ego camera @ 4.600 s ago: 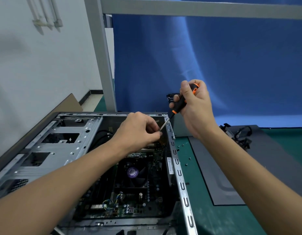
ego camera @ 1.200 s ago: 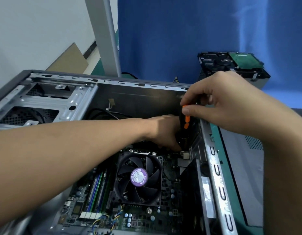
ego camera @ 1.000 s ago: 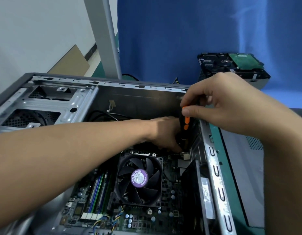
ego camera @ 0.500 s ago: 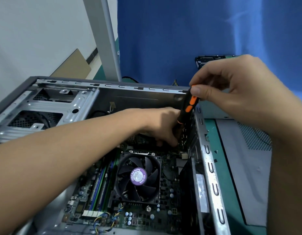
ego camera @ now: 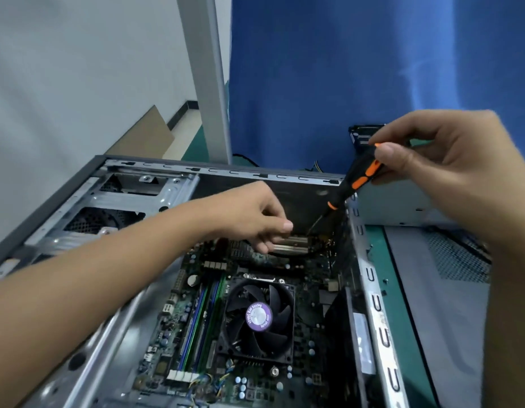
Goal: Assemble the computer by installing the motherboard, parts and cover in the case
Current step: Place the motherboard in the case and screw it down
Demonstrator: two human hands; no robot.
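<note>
Head view: right hand (ego camera: 449, 172) pinches black-and-orange screwdriver (ego camera: 357, 179) at far right corner of grey metal case (ego camera: 373, 293); left hand (ego camera: 255, 219) curled over green motherboard (ego camera: 305, 343), grip unclear.

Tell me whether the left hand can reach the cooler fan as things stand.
Probably yes. The left hand hangs inside the open case just beyond the cooler fan, which lies uncovered; the right hand holds the screwdriver off to the side.

Fan sticker (ego camera: 257, 316) print blurred (purple label); nothing legible.
</note>
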